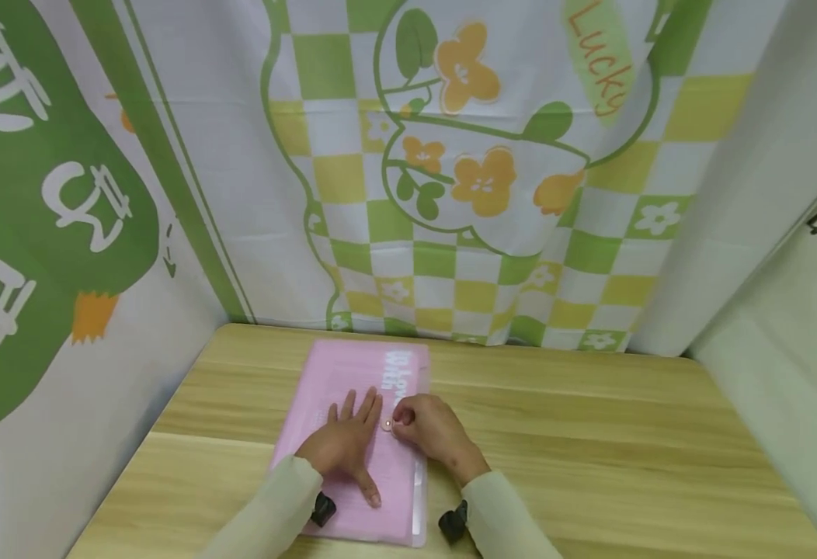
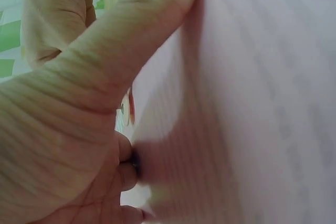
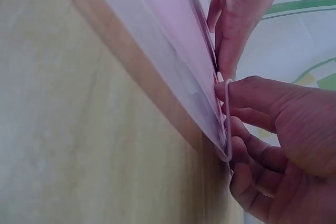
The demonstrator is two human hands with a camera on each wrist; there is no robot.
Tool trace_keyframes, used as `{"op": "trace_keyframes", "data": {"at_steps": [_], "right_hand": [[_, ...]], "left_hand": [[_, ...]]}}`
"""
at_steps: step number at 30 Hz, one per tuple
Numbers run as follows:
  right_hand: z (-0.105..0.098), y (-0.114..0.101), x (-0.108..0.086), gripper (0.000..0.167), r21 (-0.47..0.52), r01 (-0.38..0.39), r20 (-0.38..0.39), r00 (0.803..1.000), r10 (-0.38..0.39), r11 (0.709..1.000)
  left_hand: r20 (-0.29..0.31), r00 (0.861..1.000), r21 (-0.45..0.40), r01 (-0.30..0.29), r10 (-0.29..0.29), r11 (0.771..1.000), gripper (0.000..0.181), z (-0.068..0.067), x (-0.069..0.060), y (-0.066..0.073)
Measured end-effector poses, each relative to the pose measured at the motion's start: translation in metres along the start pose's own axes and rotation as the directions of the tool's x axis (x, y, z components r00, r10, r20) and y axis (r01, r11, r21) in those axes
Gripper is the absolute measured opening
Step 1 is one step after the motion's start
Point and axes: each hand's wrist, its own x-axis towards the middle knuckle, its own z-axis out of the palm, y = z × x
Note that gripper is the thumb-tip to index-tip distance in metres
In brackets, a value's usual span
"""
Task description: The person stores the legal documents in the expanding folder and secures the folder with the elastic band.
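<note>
A pink translucent plastic document folder (image 1: pixel 342 369) with white lettering lies on the table. My left hand (image 1: pixel 345 444) rests flat on it, fingers spread and thumb out to the side. Printed lines show faintly through the cover in the left wrist view. Near the folder's right side sits a small round button (image 1: pixel 387 425), just left of my right hand's fingertips. My right hand (image 1: pixel 438 431) pinches a thin pale elastic cord (image 3: pixel 229 124), which runs around the folder's edge in the right wrist view. The cord's far end is hidden.
The wooden table (image 1: pixel 576 450) extends to the right of the folder. A green, yellow and white checked curtain (image 1: pixel 443 264) hangs along its back edge. White and green printed fabric (image 1: pixel 192 341) stands at the left, and pale fabric (image 1: pixel 786 373) at the right.
</note>
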Motion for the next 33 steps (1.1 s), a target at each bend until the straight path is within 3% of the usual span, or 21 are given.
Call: {"op": "trace_keyframes", "data": {"at_steps": [10,33], "right_hand": [[0.011,-0.008,0.006,0.010,-0.064,-0.094,0.011,0.995,0.095,0.994],[0.013,-0.014,0.009,0.014,-0.180,-0.106,0.008,0.994,0.109,0.978]], "left_hand": [[-0.022,1.000,0.041,0.013,-0.012,0.999,0.158,0.000,-0.003,0.004],[-0.024,1.000,0.076,0.010,-0.008,0.997,0.156,-0.001,-0.001,0.004]]}}
